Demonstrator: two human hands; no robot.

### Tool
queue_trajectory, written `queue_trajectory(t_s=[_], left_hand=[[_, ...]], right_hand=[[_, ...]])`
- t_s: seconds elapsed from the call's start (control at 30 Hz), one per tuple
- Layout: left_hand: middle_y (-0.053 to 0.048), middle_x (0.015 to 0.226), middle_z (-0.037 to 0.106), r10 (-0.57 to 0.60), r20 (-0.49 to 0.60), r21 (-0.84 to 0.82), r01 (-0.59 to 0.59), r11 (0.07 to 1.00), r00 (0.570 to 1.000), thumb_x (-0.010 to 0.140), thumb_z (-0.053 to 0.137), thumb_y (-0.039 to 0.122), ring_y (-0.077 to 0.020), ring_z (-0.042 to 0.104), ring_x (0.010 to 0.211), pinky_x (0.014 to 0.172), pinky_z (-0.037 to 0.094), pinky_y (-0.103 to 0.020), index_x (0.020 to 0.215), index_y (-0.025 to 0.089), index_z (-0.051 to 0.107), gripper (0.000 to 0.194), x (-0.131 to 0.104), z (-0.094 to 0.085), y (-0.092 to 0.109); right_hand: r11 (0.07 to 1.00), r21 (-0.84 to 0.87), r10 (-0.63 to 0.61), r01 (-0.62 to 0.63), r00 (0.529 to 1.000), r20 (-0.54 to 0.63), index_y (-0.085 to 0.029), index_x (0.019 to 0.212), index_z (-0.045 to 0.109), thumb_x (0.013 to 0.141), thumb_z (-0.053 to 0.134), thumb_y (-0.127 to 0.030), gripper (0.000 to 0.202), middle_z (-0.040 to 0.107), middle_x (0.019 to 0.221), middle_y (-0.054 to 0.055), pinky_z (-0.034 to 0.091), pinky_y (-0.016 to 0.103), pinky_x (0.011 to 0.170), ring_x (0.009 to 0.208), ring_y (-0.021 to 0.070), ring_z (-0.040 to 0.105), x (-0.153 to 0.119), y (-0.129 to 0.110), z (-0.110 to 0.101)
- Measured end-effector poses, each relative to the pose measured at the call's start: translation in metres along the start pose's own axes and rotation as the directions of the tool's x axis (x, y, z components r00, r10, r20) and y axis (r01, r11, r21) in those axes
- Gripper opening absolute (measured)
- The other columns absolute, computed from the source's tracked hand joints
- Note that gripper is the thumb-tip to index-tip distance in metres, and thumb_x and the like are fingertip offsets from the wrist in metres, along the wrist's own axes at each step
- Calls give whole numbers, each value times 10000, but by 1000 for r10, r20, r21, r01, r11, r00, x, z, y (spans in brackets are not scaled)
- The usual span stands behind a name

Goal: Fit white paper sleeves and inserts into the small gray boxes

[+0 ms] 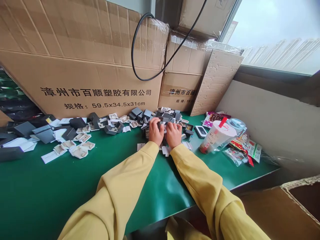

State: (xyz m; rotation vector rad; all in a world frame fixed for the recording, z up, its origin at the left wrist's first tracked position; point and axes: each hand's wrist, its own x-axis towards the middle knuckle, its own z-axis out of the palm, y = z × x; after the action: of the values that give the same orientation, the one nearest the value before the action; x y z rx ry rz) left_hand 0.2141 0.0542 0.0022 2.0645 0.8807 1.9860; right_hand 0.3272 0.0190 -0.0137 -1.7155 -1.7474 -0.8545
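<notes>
My left hand (156, 132) and my right hand (173, 134) are close together over the pile at the back middle of the green table (100, 186). Both hold a small dark grey box (163, 119) between them, with fingers curled round its sides. Small grey boxes (136, 111) and beige inserts lie heaped behind and beside the hands. White paper pieces (165, 151) show just below the hands. My fingers partly cover the held box.
More dark boxes (23, 129) and beige inserts (82, 150) lie at the left. A drink cup (212, 138), a white device (201, 131) and snack packets (254, 150) are at the right. Large cartons (100, 80) stand behind; a black cable (133, 50) hangs in front. An open carton (280, 206) is lower right.
</notes>
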Motion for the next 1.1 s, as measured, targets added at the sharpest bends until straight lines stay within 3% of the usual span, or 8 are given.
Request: queue_trajectory(t_s=[0.13, 0.33, 0.4, 0.53, 0.6, 0.77, 0.9, 1.1], left_hand=[[-162, 1157, 460, -10, -122, 8, 12, 1000, 993, 895, 370, 256, -206, 436, 1160, 1010, 347, -431, 1049, 153, 420, 192, 16, -9, 3], [-148, 1182, 498, 5, 159, -43, 2, 999, 987, 866, 421, 242, -207, 461, 1165, 984, 392, -421, 1011, 177, 424, 159, -2, -2, 0], [-147, 1191, 500, 0, 192, -57, 11, 998, 981, 863, 408, 226, -205, 467, 1171, 976, 404, -423, 1012, 183, 411, 155, -8, 0, 0], [-154, 1222, 496, 51, 257, -56, -38, 998, 965, 857, 395, 193, -213, 464, 1192, 957, 426, -426, 1025, 183, 395, 169, -15, -1, 1], [-162, 1233, 490, 90, 281, -61, -76, 995, 955, 853, 394, 178, -219, 458, 1201, 957, 427, -427, 1029, 180, 391, 177, -18, 0, 0], [-180, 1238, 465, 64, 230, -83, -46, 996, 971, 843, 404, 171, -226, 442, 1214, 967, 417, -439, 988, 182, 375, 149, -22, 5, -3], [-182, 1280, 423, 26, 243, -87, -5, 996, 970, 846, 409, 185, -237, 425, 1234, 971, 406, -456, 959, 193, 368, 121, -23, 6, -2], [-196, 1300, 388, -12, 145, -120, 30, 992, 989, 885, 363, 231, -243, 394, 1254, 993, 387, -464, 1142, 175, 335, 264, -29, 7, 0]], right_hand=[[990, -50, 137, -129, 972, 190, -159, 812, 612, 873, 431, -168, 191, 637, 893, 107, 331, 361, 736, 879, 231, 511, -3, 12, 5], [931, 271, 217, -243, 969, 120, -163, 1030, 579, 898, 369, -225, 256, 652, 945, 101, 382, 352, 766, 875, 211, 549, -3, 10, 6], [793, 508, 328, -336, 938, 110, -158, 1074, 546, 905, 345, -296, 297, 647, 943, 95, 419, 348, 766, 853, 195, 566, -1, 8, 4], [214, 881, 428, -422, 851, 304, -213, 1178, 455, 864, 407, -451, 397, 612, 1082, 65, 494, 269, 680, 798, 127, 589, 5, 5, 1], [-12, 909, 406, -417, 829, 385, -234, 1183, 452, 819, 485, -478, 440, 577, 1169, 61, 507, 238, 668, 825, 110, 588, 7, 4, -1], [-376, 837, 397, -397, 747, 533, -278, 1153, 487, 682, 687, -405, 527, 606, 1117, 16, 515, 213, 658, 734, 73, 592, 11, 2, -6], [-545, 729, 325, -414, 697, 640, -229, 937, 566, 597, 756, -411, 430, 655, 864, -8, 533, 242, 666, 692, 98, 614, 12, 1, -9], [-553, 690, 178, -468, 742, 646, -251, 870, 549, 589, 773, -340, 371, 643, 796, -47, 538, 243, 688, 730, 102, 634, 9, 0, -10]])
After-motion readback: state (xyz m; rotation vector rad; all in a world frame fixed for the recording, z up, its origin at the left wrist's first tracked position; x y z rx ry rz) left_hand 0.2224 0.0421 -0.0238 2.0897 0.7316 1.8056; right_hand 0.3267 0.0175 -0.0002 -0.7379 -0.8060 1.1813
